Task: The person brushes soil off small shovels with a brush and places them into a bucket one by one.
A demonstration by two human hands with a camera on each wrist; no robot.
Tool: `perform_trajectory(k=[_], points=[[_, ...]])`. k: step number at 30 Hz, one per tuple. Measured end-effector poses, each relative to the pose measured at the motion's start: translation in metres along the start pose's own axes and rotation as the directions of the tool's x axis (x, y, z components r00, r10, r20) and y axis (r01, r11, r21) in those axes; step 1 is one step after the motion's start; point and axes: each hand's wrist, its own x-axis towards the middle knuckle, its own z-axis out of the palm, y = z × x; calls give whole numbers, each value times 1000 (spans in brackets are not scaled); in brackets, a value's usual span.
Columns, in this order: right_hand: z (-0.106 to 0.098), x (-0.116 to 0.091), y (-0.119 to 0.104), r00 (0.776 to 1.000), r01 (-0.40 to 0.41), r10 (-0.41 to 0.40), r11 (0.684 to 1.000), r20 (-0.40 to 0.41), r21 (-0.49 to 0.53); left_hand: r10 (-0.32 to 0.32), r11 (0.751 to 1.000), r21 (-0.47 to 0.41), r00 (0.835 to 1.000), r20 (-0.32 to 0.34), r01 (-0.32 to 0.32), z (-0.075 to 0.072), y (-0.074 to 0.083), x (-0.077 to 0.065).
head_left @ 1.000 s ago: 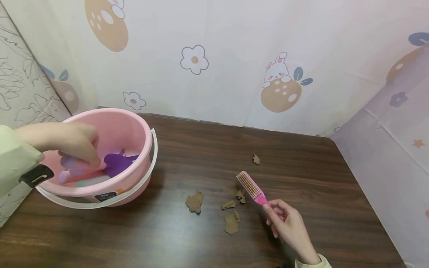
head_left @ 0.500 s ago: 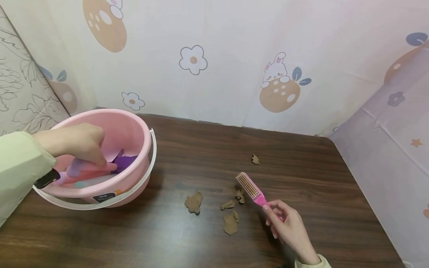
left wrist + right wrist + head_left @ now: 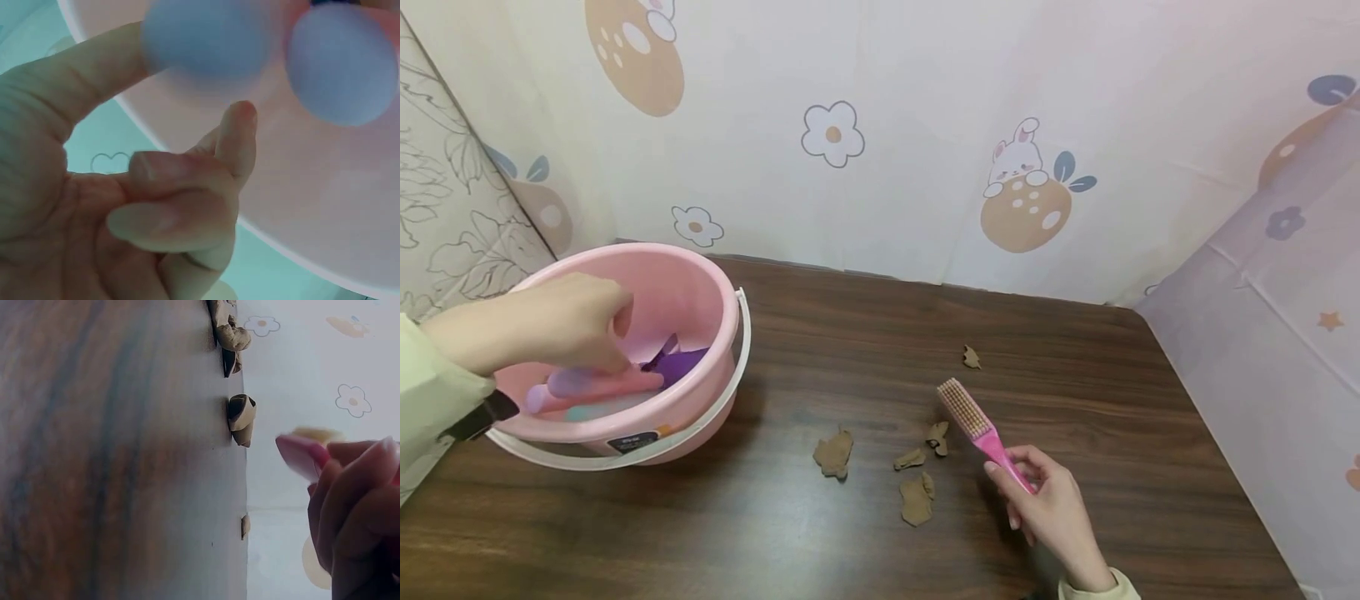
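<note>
My left hand (image 3: 568,321) reaches into a pink bucket (image 3: 700,283) at the left. Its fingers pinch a pink handle (image 3: 625,383) with a lilac rounded end; in the left wrist view that end (image 3: 206,37) is blurred beside the thumb, and the tool's far part is hidden. A purple piece (image 3: 681,364) and a pale teal handle (image 3: 598,409) lie in the bucket too. Over the table at the right, my right hand (image 3: 1052,504) grips the handle of a pink brush (image 3: 988,437). Its beige bristles face up, and the head is raised off the table.
Several brown, crumpled scraps lie on the dark wooden table (image 3: 760,533): a flat one (image 3: 833,452), others near the brush (image 3: 916,498), and a small one farther back (image 3: 972,357). A white bail handle (image 3: 737,367) hangs round the bucket. Patterned sheets (image 3: 910,167) border the table.
My left hand has shifted slightly right inside the bucket, and the pink handle has moved with it over the purple piece. The brush has tilted a little to the right.
</note>
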Motion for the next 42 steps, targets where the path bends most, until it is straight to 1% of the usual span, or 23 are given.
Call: perform_trajectory(k=[5, 8, 12, 14, 15, 16, 17, 18, 19, 20, 21, 22, 23, 24, 25, 27, 29, 31, 33, 34, 36, 40, 42], points=[[-3, 1, 0, 999, -34, 33, 999, -37, -9, 6, 1000, -28, 999, 51, -4, 4, 0, -7], [-3, 2, 0, 998, -51, 51, 999, -29, -8, 16, 999, -39, 999, 43, -14, 8, -2, -11], [-3, 3, 1, 997, -57, 55, 998, -51, -40, 32, 999, -26, 999, -38, -33, 12, -5, -15], [-2, 3, 1, 996, -58, 53, 996, -74, -61, 44, 998, -29, 995, -93, -47, 13, -5, -18], [-2, 3, 1, 995, -56, 50, 996, -84, -71, 52, 998, -28, 990, -131, -56, 14, -4, -20], [-2, 3, 1, 994, -58, 51, 995, -91, -76, 65, 997, -27, 981, -180, -71, 15, -3, -23], [-3, 4, 2, 994, -60, 52, 995, -98, -81, 83, 996, -18, 967, -240, -90, 16, -1, -26], [-3, 4, 2, 993, -63, 54, 994, -101, -88, 101, 994, -12, 949, -298, -109, 18, 2, -29], [-3, 3, 2, 993, -67, 57, 993, -102, -97, 124, 991, -9, 925, -359, -136, 19, 6, -33], [-4, 4, 2, 993, -72, 61, 992, -103, -106, 138, 988, -5, 897, -420, -154, 21, 12, -36], [-4, 4, 2, 993, -77, 65, 990, -101, -116, 151, 985, 0, 873, -464, -171, 22, 18, -41], [-5, 4, 2, 993, -83, 71, 989, -98, -125, 159, 983, -4, 851, -500, -186, 24, 25, -46], [-5, 4, 2, 993, -88, 76, 987, -94, -135, 166, 979, -12, 834, -527, -202, 26, 32, -50], [-5, 4, 3, 993, -94, 81, 985, -89, -144, 166, 977, -24, 822, -545, -212, 27, 40, -55], [-6, 4, 3, 992, -100, 88, 984, -86, -151, 157, 976, -41, 815, -558, -216, 29, 48, -59], [-6, 4, 3, 991, -113, 101, 981, -82, -158, 129, 974, -83, 814, -567, -212, 34, 64, -67], [-6, 5, 3, 990, -128, 117, 980, -81, -153, 119, 964, -126, 804, -583, -235, 43, 77, -72], [-5, 5, 4, 988, -143, 133, 979, -78, -143, 111, 950, -175, 803, -585, -259, 54, 89, -74], [-3, 5, 4, 988, -146, 135, 978, -81, -148, 119, 931, -216, 807, -578, -293, 66, 99, -74], [-2, 5, 4, 988, -140, 127, 977, -85, -164, 126, 921, -236, 810, -573, -310, 72, 103, -73], [0, 4, 2, 990, -118, 99, 970, -99, -213, 132, 910, -259, 818, -561, -324, 83, 109, -69], [2, 3, -2, 993, -60, 26, 945, -111, -321, 133, 897, -299, 843, -521, -326, 104, 119, -58], [3, 3, -3, 995, -39, 3, 936, -105, -349, 133, 889, -326, 862, -489, -322, 115, 122, -53]])
